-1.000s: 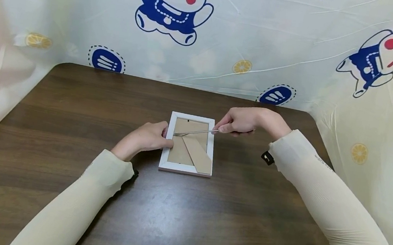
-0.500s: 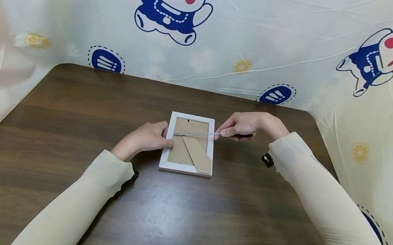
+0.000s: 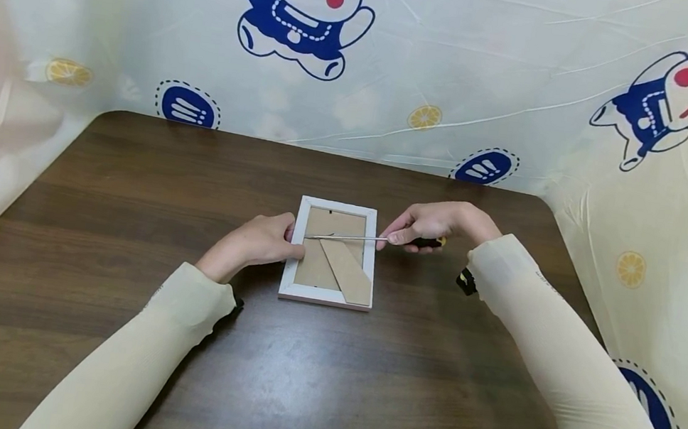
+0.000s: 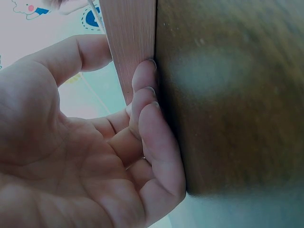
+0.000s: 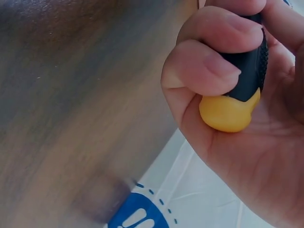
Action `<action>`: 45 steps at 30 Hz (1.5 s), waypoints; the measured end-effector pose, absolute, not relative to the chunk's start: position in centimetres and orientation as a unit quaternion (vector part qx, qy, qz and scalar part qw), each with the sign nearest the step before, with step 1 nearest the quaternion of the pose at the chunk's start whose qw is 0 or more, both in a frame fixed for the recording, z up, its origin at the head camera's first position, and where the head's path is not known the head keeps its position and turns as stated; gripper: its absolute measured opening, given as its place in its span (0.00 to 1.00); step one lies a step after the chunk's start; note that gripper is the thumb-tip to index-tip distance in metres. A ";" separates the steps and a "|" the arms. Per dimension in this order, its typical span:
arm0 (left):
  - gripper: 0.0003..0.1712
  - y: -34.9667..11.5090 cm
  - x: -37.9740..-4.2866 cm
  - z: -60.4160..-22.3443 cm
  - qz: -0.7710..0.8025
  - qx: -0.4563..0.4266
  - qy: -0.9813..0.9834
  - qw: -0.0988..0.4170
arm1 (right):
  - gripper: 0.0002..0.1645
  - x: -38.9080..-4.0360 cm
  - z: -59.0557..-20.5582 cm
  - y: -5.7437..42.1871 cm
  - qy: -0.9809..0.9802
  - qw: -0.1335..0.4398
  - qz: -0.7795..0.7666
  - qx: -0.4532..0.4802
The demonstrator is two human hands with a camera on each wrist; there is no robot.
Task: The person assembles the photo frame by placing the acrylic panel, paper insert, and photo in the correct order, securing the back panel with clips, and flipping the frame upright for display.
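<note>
A white picture frame point(image 3: 315, 294) lies face down on the brown table, its tan backing board point(image 3: 343, 223) and slanted easel leg point(image 3: 346, 272) showing. My left hand point(image 3: 253, 239) grips the frame's left side, thumb on top; in the left wrist view its fingertips point(image 4: 145, 76) press the side edge. My right hand point(image 3: 429, 223), right of the frame, holds a screwdriver with a black and yellow handle point(image 5: 225, 114), fingers wrapped around it. The metal shaft point(image 3: 354, 238) runs nearly level across the backing board, its tip at the inner left border near my left thumb.
The dark wood table point(image 3: 149, 176) extends around the frame on every side. A pale printed sheet point(image 3: 390, 48) with cartoon bears hangs behind and along both sides. Black straps point(image 3: 467, 281) show at my wrists.
My right hand has lowered slightly toward me, bringing the screwdriver's handle down and its shaft closer to level. The left hand and the picture frame stay in place.
</note>
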State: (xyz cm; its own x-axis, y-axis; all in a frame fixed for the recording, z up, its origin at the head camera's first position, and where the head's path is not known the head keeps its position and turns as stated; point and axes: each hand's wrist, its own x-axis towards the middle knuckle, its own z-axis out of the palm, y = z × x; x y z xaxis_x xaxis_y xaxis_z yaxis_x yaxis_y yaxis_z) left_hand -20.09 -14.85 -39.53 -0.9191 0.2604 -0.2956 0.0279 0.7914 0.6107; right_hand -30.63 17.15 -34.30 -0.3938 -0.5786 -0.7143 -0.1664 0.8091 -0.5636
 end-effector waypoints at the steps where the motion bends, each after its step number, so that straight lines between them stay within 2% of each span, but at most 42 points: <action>1: 0.16 -14.8 -20.1 -39.5 0.314 0.078 0.928 0.186 | 0.22 -30.7 -34.5 17.2 0.808 0.502 -0.208 -0.230; 20: 0.18 -15.0 -20.1 -39.5 0.318 0.073 0.926 0.192 | 0.21 -31.6 -35.7 17.3 0.786 0.531 -0.235 -0.210; 35: 0.17 -14.9 -20.3 -39.7 0.330 0.075 0.921 0.194 | 0.22 -31.2 -34.6 17.8 0.803 0.498 -0.218 -0.245; 45: 0.16 -14.9 -20.1 -39.5 0.329 0.071 0.922 0.193 | 0.21 -31.1 -34.8 17.7 0.800 0.503 -0.229 -0.233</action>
